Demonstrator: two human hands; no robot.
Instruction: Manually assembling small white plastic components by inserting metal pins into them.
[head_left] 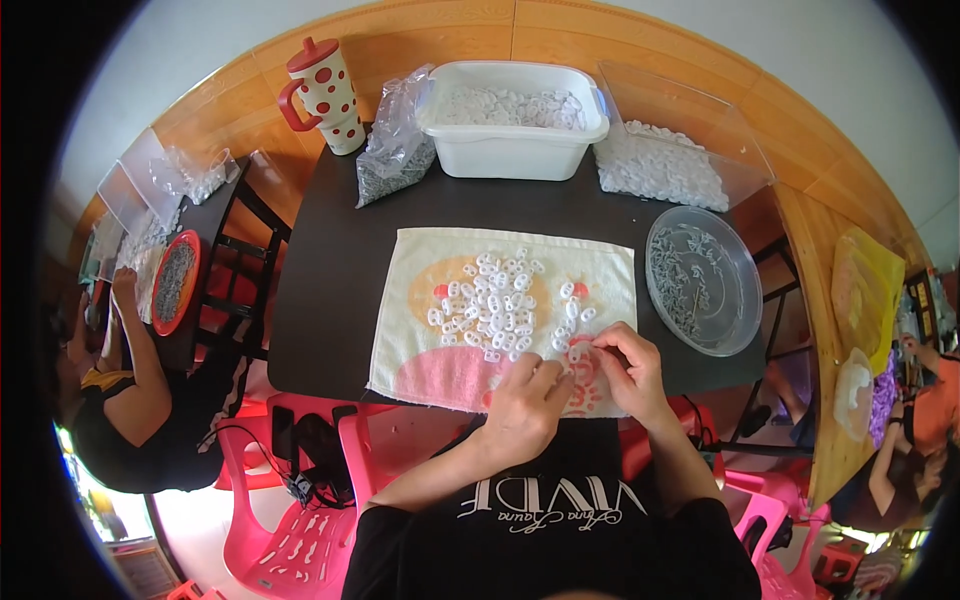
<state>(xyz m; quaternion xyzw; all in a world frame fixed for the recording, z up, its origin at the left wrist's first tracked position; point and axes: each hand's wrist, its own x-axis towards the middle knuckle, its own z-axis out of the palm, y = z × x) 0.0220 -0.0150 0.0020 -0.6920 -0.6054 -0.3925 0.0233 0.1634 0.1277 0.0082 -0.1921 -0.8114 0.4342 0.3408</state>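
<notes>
A cream and pink towel (420,330) lies on the dark table (330,280), with several small white plastic pieces (495,300) scattered over its middle. My left hand (525,400) and my right hand (625,365) meet at the towel's near edge. Both hands pinch one small white piece (578,350) between their fingertips. More white pieces lie just beyond the fingers.
A white tub (510,150) of white pieces stands at the back, a clear bin (745,170) of more to its right, a clear round dish (735,300) of small metal parts at right. A plastic bag (395,150) and a spotted cup (325,95) stand back left. Other people sit left and right.
</notes>
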